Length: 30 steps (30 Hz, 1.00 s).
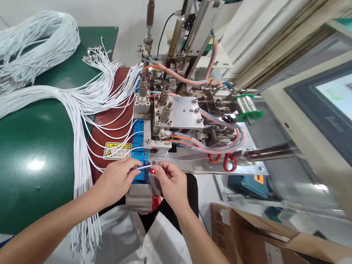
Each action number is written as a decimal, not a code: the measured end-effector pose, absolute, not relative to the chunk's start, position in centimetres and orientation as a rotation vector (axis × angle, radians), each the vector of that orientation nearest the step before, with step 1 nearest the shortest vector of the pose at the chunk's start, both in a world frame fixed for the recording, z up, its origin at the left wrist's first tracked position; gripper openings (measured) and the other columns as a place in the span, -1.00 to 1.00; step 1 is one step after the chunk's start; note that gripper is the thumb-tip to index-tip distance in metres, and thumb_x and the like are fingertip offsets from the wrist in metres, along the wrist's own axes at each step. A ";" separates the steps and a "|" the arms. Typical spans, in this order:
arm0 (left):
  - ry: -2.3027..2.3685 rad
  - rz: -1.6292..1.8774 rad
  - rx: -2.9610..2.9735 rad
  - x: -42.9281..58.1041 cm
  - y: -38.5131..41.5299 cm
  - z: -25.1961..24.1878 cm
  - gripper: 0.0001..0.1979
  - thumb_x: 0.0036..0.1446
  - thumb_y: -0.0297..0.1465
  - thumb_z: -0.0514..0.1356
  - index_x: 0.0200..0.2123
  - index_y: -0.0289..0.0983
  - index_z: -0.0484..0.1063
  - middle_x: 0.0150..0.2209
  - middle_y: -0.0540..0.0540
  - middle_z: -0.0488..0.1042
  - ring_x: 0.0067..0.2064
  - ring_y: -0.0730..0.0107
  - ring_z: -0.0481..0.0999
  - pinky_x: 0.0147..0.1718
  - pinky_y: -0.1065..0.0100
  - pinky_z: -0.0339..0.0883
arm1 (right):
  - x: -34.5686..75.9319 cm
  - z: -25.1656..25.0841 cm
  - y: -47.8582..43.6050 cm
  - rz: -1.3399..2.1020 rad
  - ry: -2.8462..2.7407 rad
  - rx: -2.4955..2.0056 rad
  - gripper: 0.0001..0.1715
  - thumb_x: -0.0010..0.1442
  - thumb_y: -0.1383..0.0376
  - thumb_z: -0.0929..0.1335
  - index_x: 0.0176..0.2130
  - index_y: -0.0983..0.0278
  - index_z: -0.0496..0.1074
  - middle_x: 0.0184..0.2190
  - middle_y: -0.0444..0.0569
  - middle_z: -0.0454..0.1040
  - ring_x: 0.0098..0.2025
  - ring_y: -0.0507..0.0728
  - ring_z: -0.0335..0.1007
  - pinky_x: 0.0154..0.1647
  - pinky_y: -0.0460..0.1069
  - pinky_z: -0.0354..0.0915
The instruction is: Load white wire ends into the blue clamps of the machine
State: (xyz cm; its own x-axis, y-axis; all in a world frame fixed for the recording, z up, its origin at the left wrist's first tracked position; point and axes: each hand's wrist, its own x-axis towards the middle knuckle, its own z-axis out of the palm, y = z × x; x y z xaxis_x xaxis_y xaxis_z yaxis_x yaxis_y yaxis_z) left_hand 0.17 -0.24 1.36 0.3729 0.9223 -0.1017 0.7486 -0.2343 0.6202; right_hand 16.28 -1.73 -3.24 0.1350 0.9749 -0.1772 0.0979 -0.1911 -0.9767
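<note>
My left hand (116, 180) is closed in a pinch on a thin white wire (142, 167) at the front of a small metal machine (171, 114). My right hand (171, 184) pinches the same wire's tip beside a small red light (152, 171). Both hands sit over a blue fixture (139, 138) at the machine's front edge. A large bundle of white wires (71, 99) fans out across the green table (22, 165) toward my left hand.
A yellow warning label (115, 149) lies on a red mat (114, 112). A touchscreen panel (350, 105) stands at the right. Open cardboard boxes (270, 253) sit at lower right, and a white plastic bag (137, 250) hangs below the hands. Coiled wires (27, 43) lie at far left.
</note>
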 end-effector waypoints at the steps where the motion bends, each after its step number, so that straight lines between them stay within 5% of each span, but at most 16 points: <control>1: 1.437 0.373 2.078 -0.1 -0.1 1.3 -0.82 0.14 -0.44 0.04 -0.22 -0.21 0.40 -0.30 -0.04 0.47 -0.25 0.33 0.45 -0.25 0.31 0.30 | 16.2 -3.5 -1.6 1.248 -1.063 -1.469 -0.80 0.05 0.22 0.31 -0.51 0.29 0.34 -0.65 -0.19 0.30 -0.61 -0.03 0.14 -0.57 -0.12 0.15; 22: 1.503 0.219 2.218 -0.2 0.8 1.0 -0.83 0.12 -0.52 0.01 -0.38 -0.28 0.38 -0.41 -0.08 0.39 -0.34 0.30 0.40 -0.32 0.30 0.25 | 16.7 -4.0 -0.3 1.301 -1.321 -1.616 -0.80 0.05 0.24 0.26 -0.56 0.24 0.26 -0.74 -0.24 0.21 -0.66 0.00 0.13 -0.61 -0.11 0.05; 30: 1.530 0.134 2.254 0.0 0.7 1.3 -0.82 0.13 -0.53 -0.01 -0.37 -0.30 0.39 -0.40 -0.10 0.41 -0.32 0.29 0.41 -0.30 0.30 0.25 | 16.5 -4.2 0.0 0.993 -1.653 -1.663 -0.59 0.20 0.09 0.11 -0.55 0.23 0.19 -0.64 -0.16 0.25 -0.55 0.04 0.19 -0.50 -0.09 0.05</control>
